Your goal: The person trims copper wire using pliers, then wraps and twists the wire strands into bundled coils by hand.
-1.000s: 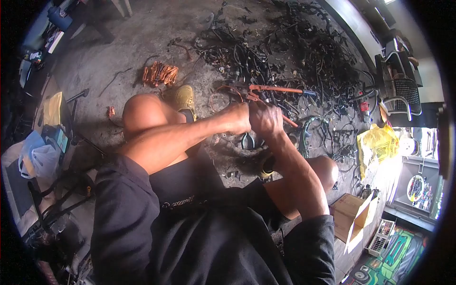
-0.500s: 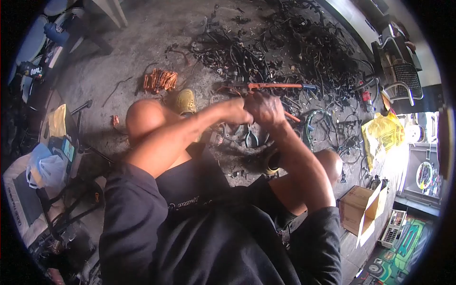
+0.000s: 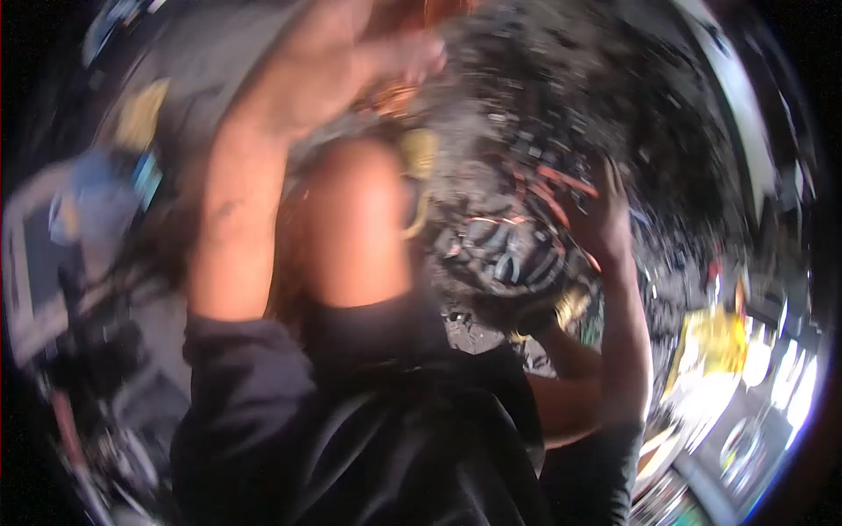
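My left hand is raised at the upper left, its fingers smeared by motion. A copper wire bundle shows just below it, and more copper-coloured material appears at the top edge; whether the hand holds any is unclear. On the right, my right hand has its fingers stretched out, over or beside a long tool with orange handles, like a bolt cutter. Between my feet, pliers with pale blue-grey handles lie among loops of wire. A thin copper strand crosses above them.
Dark wire scraps cover the floor ahead. My yellowish shoes flank the pliers. At the right are a yellow plastic bag and bright glare. A pale bluish plastic bag sits at the left. Motion blurs much of the view.
My hands were together in front of me; now they are wide apart, the left up and leftward, the right farther right. The camera view has swung, shifting the copper bundle and floor things.
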A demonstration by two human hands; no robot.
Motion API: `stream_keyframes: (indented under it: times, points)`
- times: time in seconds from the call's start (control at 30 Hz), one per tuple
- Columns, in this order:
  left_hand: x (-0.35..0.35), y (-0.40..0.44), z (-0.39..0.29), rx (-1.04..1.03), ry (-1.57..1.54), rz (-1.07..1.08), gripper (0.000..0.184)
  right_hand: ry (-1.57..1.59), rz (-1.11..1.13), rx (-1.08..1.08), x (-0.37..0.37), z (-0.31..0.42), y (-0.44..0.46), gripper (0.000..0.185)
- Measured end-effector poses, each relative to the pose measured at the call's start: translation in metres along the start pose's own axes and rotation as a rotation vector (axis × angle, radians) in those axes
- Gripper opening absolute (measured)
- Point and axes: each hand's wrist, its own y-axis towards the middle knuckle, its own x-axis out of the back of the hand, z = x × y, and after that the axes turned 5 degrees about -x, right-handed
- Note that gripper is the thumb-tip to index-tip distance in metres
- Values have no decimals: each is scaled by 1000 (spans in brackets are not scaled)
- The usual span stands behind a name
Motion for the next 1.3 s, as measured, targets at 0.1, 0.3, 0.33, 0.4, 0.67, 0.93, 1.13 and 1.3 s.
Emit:
stream_keyframes:
  times: [0.1,0.3,0.33,0.4,0.67,0.93,1.13,1.3]
  points:
    - [91,-46,18,-60,-177,-105,42,104,309,119,-69,-62,-38,52]
    - [141,-195,135,667,99,-499,34,-5,885,-281,-118,-126,-141,48]
    - [129,-210,159,824,227,-639,51,-18,923,-325,-120,-131,-151,48]
    - [134,-261,255,862,395,-539,57,-38,998,-412,-119,-138,-174,47]
    - [88,-296,384,1069,542,-397,50,-51,1098,-619,-107,-149,-221,43]
    - [81,-286,379,1287,848,17,40,-39,1090,-642,-105,-153,-227,38]
    - [104,-258,329,1117,860,1,32,-8,920,-448,-98,-132,-172,35]
    - [124,-191,216,546,855,-327,29,4,448,-258,-41,-37,-54,28]
